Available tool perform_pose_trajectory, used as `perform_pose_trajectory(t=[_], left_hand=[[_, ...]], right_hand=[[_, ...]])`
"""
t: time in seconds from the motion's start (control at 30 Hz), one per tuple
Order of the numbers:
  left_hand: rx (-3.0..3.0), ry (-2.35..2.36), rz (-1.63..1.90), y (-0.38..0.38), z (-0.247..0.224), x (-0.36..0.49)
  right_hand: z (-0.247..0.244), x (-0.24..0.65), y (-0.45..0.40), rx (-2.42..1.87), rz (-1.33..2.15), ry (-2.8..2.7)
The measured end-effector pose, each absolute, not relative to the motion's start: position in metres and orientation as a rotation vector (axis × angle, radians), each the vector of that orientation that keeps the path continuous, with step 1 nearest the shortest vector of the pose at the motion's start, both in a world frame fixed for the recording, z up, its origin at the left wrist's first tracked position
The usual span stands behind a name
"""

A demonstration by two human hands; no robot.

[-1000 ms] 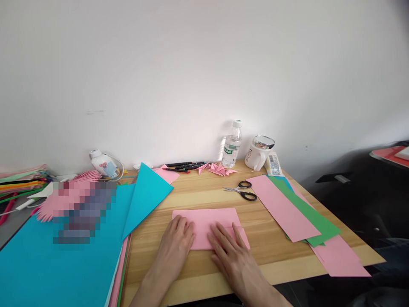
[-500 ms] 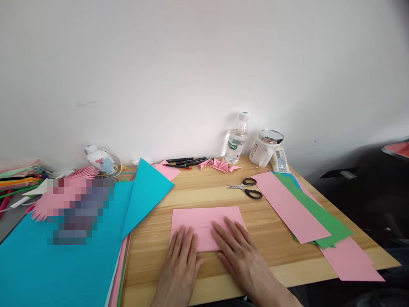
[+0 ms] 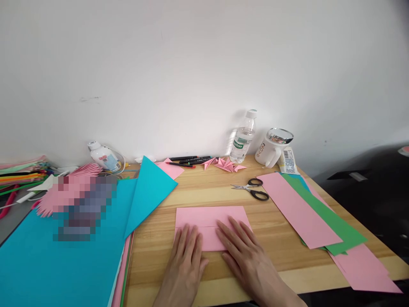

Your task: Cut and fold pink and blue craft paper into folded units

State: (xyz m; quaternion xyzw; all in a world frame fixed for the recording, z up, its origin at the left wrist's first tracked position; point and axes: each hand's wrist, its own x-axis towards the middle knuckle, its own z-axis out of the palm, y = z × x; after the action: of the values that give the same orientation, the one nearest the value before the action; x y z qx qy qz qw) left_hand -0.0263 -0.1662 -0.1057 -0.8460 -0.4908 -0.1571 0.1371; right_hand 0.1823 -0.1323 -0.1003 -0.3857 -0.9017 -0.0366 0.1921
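Left hand [image 3: 184, 265] and right hand [image 3: 247, 255] rest palm-down, fingers extended and slightly parted, across the near corners of the folded pink paper [image 3: 211, 238]. It lies flat towards the near edge of the table [image 3: 217, 281], beneath their fingertips. A second ago, the left hand's fingers were curled further up the paper's left edge.

- Folded sheet [image 3: 212, 216] on the table [image 3: 204, 187], paper stack [image 3: 64, 268] left, paper strips [image 3: 297, 209] right.
- Scissors [image 3: 248, 187] just left of the paper strips.
- Bottle [image 3: 243, 143] behind the scissors, mug [image 3: 268, 151] to its right.
- Pens [image 3: 195, 161] behind, by the wall [image 3: 191, 76].
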Motion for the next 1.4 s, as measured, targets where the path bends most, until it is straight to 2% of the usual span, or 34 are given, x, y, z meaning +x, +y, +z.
perform_pose_trajectory(t=[0.5,0.77,1.4], left_hand=[[-2.396,-1.382,-0.357,-0.166,-0.104,-0.026],[-2.376,-1.345,-0.328,-0.164,-0.105,-0.027],[-2.317,-1.296,-0.372,-0.159,-0.111,-0.028]], right_hand=[[-0.099,0.182,-0.132,-1.096,-0.145,-2.539],[-0.113,0.182,-0.141,-1.208,-0.353,-2.449],[-0.117,0.181,-0.144,-1.234,-0.286,-2.412]])
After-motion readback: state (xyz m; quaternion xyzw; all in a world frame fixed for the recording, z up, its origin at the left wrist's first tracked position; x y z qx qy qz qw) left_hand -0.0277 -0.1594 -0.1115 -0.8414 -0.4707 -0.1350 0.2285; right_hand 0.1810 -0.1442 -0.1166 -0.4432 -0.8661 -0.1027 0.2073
